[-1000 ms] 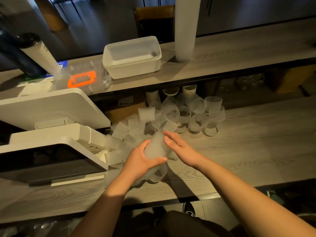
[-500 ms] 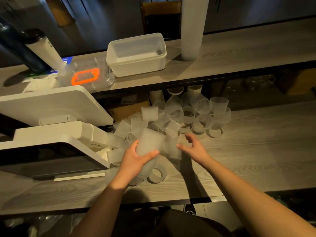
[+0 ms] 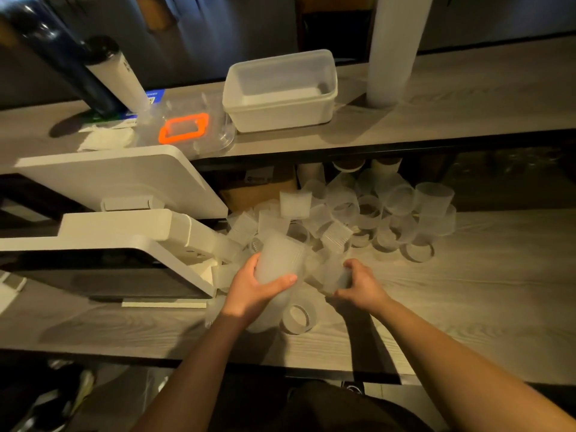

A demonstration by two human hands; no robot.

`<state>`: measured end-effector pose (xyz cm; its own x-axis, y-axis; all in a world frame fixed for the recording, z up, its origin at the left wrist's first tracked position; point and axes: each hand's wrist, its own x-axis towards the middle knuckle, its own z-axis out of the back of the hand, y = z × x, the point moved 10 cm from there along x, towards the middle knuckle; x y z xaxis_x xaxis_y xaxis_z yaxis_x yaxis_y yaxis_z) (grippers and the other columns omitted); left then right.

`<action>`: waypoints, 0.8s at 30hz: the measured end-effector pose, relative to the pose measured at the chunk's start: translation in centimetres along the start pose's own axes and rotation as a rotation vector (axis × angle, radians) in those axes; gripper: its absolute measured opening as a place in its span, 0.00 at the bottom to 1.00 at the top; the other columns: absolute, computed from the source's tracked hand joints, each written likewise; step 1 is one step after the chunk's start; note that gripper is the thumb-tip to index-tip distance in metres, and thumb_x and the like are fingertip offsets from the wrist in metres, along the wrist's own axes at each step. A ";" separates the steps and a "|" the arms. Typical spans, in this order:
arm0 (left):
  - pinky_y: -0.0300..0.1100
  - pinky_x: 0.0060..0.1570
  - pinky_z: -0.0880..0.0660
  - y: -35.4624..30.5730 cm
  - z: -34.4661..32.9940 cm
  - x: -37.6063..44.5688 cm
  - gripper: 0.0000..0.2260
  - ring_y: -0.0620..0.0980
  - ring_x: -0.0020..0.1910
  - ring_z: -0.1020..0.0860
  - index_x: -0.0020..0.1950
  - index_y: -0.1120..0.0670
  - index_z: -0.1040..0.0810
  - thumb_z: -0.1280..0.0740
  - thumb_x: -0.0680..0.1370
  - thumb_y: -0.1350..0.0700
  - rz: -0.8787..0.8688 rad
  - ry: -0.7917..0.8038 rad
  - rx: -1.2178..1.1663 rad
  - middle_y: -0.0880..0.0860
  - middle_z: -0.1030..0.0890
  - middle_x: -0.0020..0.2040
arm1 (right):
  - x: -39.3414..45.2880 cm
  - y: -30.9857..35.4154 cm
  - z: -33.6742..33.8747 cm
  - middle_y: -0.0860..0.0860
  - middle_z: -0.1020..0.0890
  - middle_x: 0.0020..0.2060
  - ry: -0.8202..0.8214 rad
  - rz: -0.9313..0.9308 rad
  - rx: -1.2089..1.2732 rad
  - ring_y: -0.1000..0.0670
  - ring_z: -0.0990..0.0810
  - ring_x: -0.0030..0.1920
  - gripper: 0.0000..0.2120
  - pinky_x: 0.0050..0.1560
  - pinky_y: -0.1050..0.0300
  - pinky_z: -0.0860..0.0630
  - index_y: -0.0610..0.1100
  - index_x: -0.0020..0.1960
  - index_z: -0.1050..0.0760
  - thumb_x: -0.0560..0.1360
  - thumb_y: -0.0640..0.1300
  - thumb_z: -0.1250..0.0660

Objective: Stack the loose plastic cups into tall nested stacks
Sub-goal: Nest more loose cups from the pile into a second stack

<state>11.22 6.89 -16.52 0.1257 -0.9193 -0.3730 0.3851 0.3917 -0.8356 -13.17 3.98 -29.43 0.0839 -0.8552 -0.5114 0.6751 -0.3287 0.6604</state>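
From the head view, I see my left hand (image 3: 255, 288) with its fingers (image 3: 282, 279) wrapped around a short stack of cups (image 3: 279, 260). The stack leans away from me, and its open end points up toward the pile. My right hand (image 3: 358, 283) is just to the right of the stack. Its fingers are curled around one loose cup (image 3: 335, 277), which sits low, near the surface (image 3: 467, 291).

I think the job is only partly done. One tall stack (image 3: 392, 48) stands on the upper shelf (image 3: 467, 98), far beyond my fingers. But a big pile of loose cups (image 3: 358, 213) still lies just past my fingertips, and some tipped cups lie near my left wrist too. So many cups are left to nest.

For room to move: a white machine (image 3: 124, 232) sits close on the left of my left fingers, so I cannot swing far that way. The shelf edge hangs over the back of the pile. To the right of my right fingers the surface is bare wood with lots of room. The front edge is close under my arms.
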 end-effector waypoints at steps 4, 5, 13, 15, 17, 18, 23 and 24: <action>0.37 0.44 0.24 0.2 -0.4 0.1 0.40 0.43 0.52 0.22 0.63 0.47 0.28 0.25 0.55 0.34 0.011 0.013 0.009 0.45 0.21 0.55 | 0.1 -0.5 0.6 0.48 0.25 0.61 0.003 -0.001 -0.047 0.46 0.24 0.60 0.33 0.62 0.45 0.22 0.52 0.65 0.33 0.66 0.49 0.21; 0.37 0.44 0.24 0.3 -0.6 0.1 0.40 0.44 0.53 0.22 0.63 0.47 0.28 0.24 0.55 0.34 0.016 0.018 0.008 0.46 0.21 0.55 | 0.0 -0.5 1.0 0.48 0.24 0.60 0.000 0.002 -0.060 0.46 0.23 0.59 0.32 0.60 0.47 0.22 0.51 0.65 0.32 0.67 0.49 0.21; 0.40 0.47 0.22 -0.7 -2.4 0.0 0.26 0.45 0.53 0.21 0.60 0.47 0.27 0.20 0.67 0.46 -0.010 0.045 -0.006 0.47 0.21 0.54 | -0.2 -0.4 2.2 0.44 0.31 0.66 0.050 -0.022 -0.184 0.42 0.25 0.63 0.33 0.65 0.49 0.26 0.44 0.71 0.36 0.73 0.52 0.26; 0.46 0.50 0.20 -0.7 -2.8 0.0 0.29 0.46 0.53 0.21 0.60 0.46 0.27 0.21 0.63 0.41 -0.012 0.068 -0.003 0.47 0.21 0.55 | -0.2 0.0 2.8 0.43 0.32 0.68 0.044 -0.015 -0.191 0.41 0.25 0.64 0.33 0.65 0.48 0.26 0.43 0.73 0.37 0.74 0.52 0.27; 0.49 0.51 0.19 -0.7 -3.2 0.1 0.33 0.48 0.53 0.21 0.61 0.46 0.27 0.22 0.61 0.37 -0.012 0.086 -0.001 0.48 0.21 0.55 | -0.4 0.5 3.5 0.43 0.31 0.68 0.029 -0.005 -0.206 0.41 0.25 0.64 0.34 0.64 0.48 0.25 0.43 0.73 0.37 0.74 0.53 0.27; 0.50 0.51 0.19 -0.7 -3.3 0.1 0.35 0.48 0.53 0.21 0.61 0.46 0.27 0.23 0.59 0.35 -0.013 0.089 0.004 0.48 0.21 0.55 | -0.5 0.8 4.0 0.43 0.30 0.68 0.019 0.004 -0.224 0.42 0.25 0.64 0.35 0.64 0.49 0.25 0.44 0.73 0.37 0.73 0.53 0.26; 0.48 0.50 0.20 -1.1 -3.9 0.0 0.29 0.47 0.52 0.21 0.60 0.45 0.28 0.20 0.64 0.41 -0.015 0.089 0.021 0.47 0.21 0.54 | -1.5 3.0 6.5 0.43 0.27 0.68 -0.059 0.073 -0.190 0.43 0.24 0.64 0.36 0.62 0.52 0.26 0.44 0.74 0.36 0.71 0.53 0.25; 0.47 0.49 0.21 -1.2 -4.0 0.1 0.26 0.46 0.52 0.21 0.59 0.45 0.28 0.20 0.66 0.44 -0.017 0.086 0.021 0.47 0.21 0.54 | -1.7 3.5 7.1 0.43 0.26 0.67 -0.082 0.087 -0.166 0.43 0.24 0.64 0.36 0.61 0.52 0.26 0.45 0.74 0.36 0.72 0.54 0.25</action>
<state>7.15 6.47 -17.14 0.0402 -0.9186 -0.3931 0.4054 0.3746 -0.8339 -16.11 1.46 -22.32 0.0921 -0.9095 -0.4054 0.7799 -0.1872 0.5972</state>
